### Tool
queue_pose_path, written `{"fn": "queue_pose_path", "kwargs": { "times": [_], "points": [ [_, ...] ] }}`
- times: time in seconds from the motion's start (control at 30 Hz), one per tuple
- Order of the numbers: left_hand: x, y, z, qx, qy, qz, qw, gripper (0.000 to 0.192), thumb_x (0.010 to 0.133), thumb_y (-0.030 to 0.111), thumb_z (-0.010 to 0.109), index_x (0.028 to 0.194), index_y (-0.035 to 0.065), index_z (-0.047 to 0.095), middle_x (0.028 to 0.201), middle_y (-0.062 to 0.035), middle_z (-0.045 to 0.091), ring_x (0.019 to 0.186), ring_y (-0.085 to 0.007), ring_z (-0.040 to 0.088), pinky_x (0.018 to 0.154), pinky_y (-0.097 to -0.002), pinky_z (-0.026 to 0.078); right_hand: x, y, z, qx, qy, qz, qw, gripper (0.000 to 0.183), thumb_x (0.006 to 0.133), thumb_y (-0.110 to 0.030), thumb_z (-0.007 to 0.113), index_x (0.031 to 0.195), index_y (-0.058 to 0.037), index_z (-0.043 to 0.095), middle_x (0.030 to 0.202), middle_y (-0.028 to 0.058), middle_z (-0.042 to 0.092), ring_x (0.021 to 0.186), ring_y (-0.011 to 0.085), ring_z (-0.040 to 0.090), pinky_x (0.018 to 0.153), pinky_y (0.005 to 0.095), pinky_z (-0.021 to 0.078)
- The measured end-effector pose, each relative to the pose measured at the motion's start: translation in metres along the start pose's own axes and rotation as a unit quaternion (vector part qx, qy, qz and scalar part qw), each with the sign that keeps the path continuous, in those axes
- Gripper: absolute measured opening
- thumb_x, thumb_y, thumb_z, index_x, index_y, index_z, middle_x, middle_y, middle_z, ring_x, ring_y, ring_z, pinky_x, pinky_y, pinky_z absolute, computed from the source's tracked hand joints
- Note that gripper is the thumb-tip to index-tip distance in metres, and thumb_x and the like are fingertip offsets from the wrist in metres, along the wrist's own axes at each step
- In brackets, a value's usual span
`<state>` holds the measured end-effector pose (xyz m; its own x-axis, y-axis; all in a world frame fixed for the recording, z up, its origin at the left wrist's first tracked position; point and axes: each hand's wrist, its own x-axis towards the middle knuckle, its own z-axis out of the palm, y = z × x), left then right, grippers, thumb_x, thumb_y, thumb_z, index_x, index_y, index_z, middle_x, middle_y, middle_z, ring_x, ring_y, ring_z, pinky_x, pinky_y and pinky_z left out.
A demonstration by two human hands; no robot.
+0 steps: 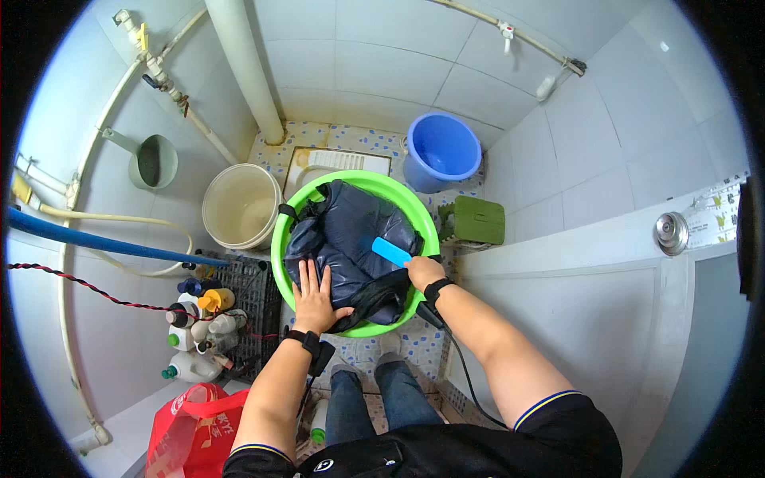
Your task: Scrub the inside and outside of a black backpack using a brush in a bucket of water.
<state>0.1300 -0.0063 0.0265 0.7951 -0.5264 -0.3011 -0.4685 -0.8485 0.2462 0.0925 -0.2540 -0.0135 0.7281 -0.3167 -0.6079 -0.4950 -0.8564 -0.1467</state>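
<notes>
A bright green plastic basin (279, 251) stands in front of me with a wet, dark blue padded jacket (358, 215) heaped inside it. My left hand (315, 302) lies flat on the near left part of the jacket, fingers spread. In my right hand (424, 272) is the end of a light blue brush (391, 252), whose blue back faces up over the jacket's right side; its bristles are hidden. Black fabric (382, 296) lies bunched between my hands at the basin's near side.
Around the basin are a cream bucket (242, 206), a blue bucket (442, 152), a green plastic stool (479, 220) and a squat toilet (343, 161). Bottles (194, 367) and a black crate (254, 316) stand left, a red bag (194, 430) near left. A door (568, 310) is at right.
</notes>
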Motion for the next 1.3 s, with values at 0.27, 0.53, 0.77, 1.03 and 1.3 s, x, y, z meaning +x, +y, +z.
{"fn": "queue_pose_path", "kwargs": {
  "times": [0.27,0.53,0.77,1.03,1.3],
  "points": [
    [0.013,0.001,0.015,0.052,-0.081,-0.048,0.994,0.104,0.058,0.057,0.064,0.135,0.0117,0.010,0.138,-0.0207,0.004,0.128,-0.0365,-0.002,0.095,-0.0535,0.022,-0.016,0.025,-0.045,0.015,0.007,-0.081,0.997,0.042,0.083,-0.038,0.045,0.074,0.0019,0.058,0.072,0.0198,0.058,0.069,0.0374,0.055,0.061,0.0452,0.0423],
    [0.019,-0.002,0.022,0.084,-0.162,-0.097,0.979,0.108,0.060,0.061,0.060,0.136,0.0163,-0.002,0.139,-0.0197,-0.003,0.128,-0.0368,-0.003,0.099,-0.0503,0.013,-0.088,0.012,-0.098,-0.160,-0.027,-0.203,0.966,0.038,0.079,-0.038,0.050,0.070,-0.0036,0.061,0.065,0.0159,0.058,0.063,0.0325,0.058,0.056,0.0414,0.0455],
    [0.023,0.005,0.034,0.114,-0.169,-0.107,0.973,0.109,0.057,0.058,0.064,0.136,0.0155,0.003,0.139,-0.0191,0.003,0.128,-0.0364,0.001,0.097,-0.0511,0.017,-0.055,-0.048,-0.061,-0.334,-0.044,-0.219,0.916,0.016,0.074,-0.010,0.050,0.075,-0.0109,0.067,0.076,0.0055,0.064,0.070,0.0211,0.063,0.052,0.0319,0.0468],
    [0.027,0.004,0.041,0.132,-0.182,-0.130,0.966,0.109,0.058,0.061,0.062,0.136,0.0161,-0.001,0.139,-0.0161,0.007,0.128,-0.0347,0.006,0.098,-0.0508,0.015,-0.036,-0.060,-0.002,-0.337,0.011,-0.173,0.925,0.014,0.071,-0.012,0.053,0.071,-0.0108,0.067,0.068,0.0066,0.063,0.063,0.0221,0.062,0.049,0.0356,0.0472],
    [0.037,0.003,0.049,0.133,-0.180,-0.130,0.966,0.104,0.065,0.061,0.055,0.135,0.0135,-0.006,0.139,-0.0133,0.012,0.127,-0.0338,0.010,0.099,-0.0516,0.012,-0.008,-0.060,0.024,-0.307,-0.056,-0.093,0.945,0.018,0.075,-0.012,0.050,0.080,-0.0104,0.067,0.081,0.0082,0.064,0.072,0.0240,0.063,0.055,0.0381,0.0487]
  ]
}}
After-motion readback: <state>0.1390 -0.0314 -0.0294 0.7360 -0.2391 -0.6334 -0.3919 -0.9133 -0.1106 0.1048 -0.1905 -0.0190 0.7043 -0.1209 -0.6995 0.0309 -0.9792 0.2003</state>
